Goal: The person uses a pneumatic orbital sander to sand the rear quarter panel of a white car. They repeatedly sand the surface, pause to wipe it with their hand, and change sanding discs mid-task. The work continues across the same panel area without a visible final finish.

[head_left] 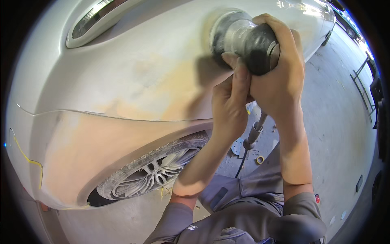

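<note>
A dusty black and grey orbital sander rests with its round pad against the white car body panel. My right hand wraps round the sander's dark head from the right, fingers over its top. My left hand grips it from below, its thumb and a finger at the near side. Some left fingers are hidden behind the sander and my right hand. Below my hands hangs a grey hose fitting with a thin black hose. Patches of yellowish and pinkish-brown filler or primer mottle the panel.
Under the panel sits a dusty spoked wheel inside the arch of a pinkish-brown panel. A light housing is at upper left. On the grey floor lie a yellow tape roll and a blue disc. A metal stand stands right.
</note>
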A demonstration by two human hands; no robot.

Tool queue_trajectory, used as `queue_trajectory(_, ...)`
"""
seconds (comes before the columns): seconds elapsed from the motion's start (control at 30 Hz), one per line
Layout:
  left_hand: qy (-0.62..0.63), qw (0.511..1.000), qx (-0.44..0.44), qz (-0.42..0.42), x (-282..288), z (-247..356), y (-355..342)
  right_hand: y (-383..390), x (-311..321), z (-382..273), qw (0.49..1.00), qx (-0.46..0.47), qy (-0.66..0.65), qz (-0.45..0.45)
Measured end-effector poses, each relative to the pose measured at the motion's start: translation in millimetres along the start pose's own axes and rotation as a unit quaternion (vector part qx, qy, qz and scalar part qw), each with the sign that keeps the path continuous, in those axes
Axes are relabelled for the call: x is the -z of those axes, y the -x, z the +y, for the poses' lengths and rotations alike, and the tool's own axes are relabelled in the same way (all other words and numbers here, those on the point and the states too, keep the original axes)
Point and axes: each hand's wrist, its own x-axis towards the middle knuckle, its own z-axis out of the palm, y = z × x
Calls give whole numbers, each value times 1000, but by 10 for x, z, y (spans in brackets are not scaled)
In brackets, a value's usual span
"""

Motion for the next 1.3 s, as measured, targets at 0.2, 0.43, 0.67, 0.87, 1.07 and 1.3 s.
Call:
queue_trajectory(0.2, -9, 999, -13, -45, -16, -175, 142, 72, 28, 73, 997, -65, -35, 3)
queue_trajectory(0.43, -487, 836, 50, 247, 590, -87, 1048, 638, -215, -647, 970, 123, -145, -152)
queue_trajectory(0.67, -446, 821, -70, 351, 135, -234, 697, 509, -94, -408, 971, 94, -162, -146)
queue_trajectory(0.87, -22, 952, -22, 304, 237, -261, 997, 611, -56, -440, 960, 182, -142, -160)
queue_trajectory(1.07, 601, 719, 151, 315, 370, 101, 1152, 543, -81, -384, 959, 156, -130, -199)
queue_trajectory(1.3, 479, 822, 137, 274, 370, -346, 1139, 535, -68, -327, 941, 245, -173, -155)
